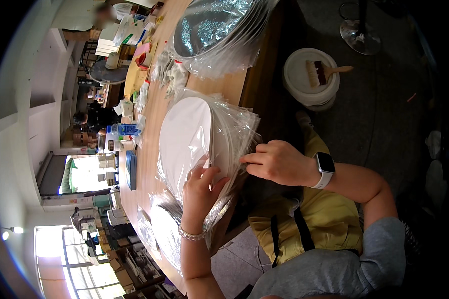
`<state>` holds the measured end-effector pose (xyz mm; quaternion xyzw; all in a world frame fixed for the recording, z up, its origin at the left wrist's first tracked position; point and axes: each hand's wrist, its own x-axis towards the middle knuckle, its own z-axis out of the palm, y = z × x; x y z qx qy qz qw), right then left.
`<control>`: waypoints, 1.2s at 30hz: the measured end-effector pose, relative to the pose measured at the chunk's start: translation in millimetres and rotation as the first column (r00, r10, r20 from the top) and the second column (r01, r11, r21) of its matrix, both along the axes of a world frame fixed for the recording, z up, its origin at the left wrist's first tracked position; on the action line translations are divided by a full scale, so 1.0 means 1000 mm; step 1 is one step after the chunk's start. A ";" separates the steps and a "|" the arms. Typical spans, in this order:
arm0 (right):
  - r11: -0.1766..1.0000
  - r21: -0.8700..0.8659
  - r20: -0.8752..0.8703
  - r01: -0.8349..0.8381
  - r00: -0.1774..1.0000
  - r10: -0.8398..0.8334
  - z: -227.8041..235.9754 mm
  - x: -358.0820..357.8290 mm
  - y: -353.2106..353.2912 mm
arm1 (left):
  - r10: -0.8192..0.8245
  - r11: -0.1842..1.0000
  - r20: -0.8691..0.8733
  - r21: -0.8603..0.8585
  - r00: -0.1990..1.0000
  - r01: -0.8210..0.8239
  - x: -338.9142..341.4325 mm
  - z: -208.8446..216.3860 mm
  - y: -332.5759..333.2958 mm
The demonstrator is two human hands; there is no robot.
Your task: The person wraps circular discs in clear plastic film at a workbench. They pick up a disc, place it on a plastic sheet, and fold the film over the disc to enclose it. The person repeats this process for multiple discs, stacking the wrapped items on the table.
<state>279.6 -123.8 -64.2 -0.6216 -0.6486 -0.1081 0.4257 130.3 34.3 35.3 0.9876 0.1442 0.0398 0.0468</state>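
A stack of round white discs in clear plastic bags lies on the wooden table in front of me. My left hand, with a beaded bracelet at the wrist, rests its fingertips on the stack's near part. Its fingers are bent, and the thumb stands apart from them. At the bags' open edge, my right hand pinches the loose plastic between thumb and fingers; a watch with a white strap is on that wrist. Glare on the film hides how many layers are pinched.
Bagged discs with a shiny, dark blue-green face are piled farther up the table. Silvery bagged discs lie by my left forearm. Gloves, a water bottle and a blue case stand around. A brush lies on a lidded white bucket.
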 end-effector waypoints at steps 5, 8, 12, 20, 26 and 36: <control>1.000 0.012 -0.004 0.003 1.000 -0.003 0.001 0.000 0.000 | -0.063 0.995 -0.021 0.075 0.998 0.065 0.000 0.004 -0.003; 1.000 0.025 -0.012 0.002 1.000 -0.002 0.001 0.000 0.001 | -0.057 0.983 0.021 0.177 0.998 0.052 0.000 -0.004 -0.006; 0.999 0.038 -0.016 0.002 1.000 -0.001 0.000 0.000 0.000 | -0.015 0.979 0.022 0.204 1.000 0.010 -0.004 -0.005 -0.009; 0.998 0.051 -0.006 0.032 0.999 -0.032 -0.001 -0.001 0.002 | -0.090 0.968 0.038 0.239 0.995 0.079 -0.007 -0.002 -0.003; 1.000 0.023 -0.014 0.003 1.000 -0.003 0.000 -0.001 0.001 | -0.071 0.986 -0.041 0.148 0.997 0.077 -0.005 -0.004 -0.004; 1.000 0.019 -0.018 0.018 1.000 -0.017 -0.002 -0.001 0.000 | -0.067 0.989 -0.024 0.130 0.997 0.070 -0.006 -0.004 -0.009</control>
